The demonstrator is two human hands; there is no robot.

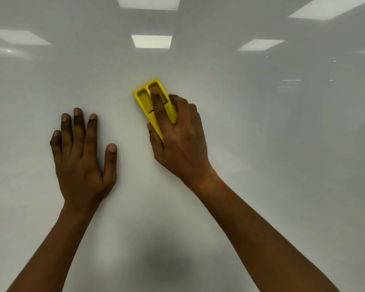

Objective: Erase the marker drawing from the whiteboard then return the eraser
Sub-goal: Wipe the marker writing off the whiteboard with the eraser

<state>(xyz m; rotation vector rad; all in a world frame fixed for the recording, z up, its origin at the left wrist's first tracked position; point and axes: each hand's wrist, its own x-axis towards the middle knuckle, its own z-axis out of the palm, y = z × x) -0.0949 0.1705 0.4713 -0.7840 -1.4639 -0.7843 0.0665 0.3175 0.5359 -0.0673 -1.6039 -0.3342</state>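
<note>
The glossy whiteboard (261,144) fills the whole view and shows no marker lines in this frame. A yellow plastic eraser (144,100) lies against it near the middle, tilted with its top toward the upper left. My right hand (177,135) grips the eraser, with the thumb on its left edge, the index finger laid along a groove in its back and the other fingers curled round its right side. Left of it, my left hand (80,157) rests flat on the board with its fingers straight and spread, holding nothing.
Ceiling light panels (151,41) are reflected across the upper part of the board. A dim dark reflection (169,264) sits at the bottom centre between my forearms. No tray, ledge or board edge is in view.
</note>
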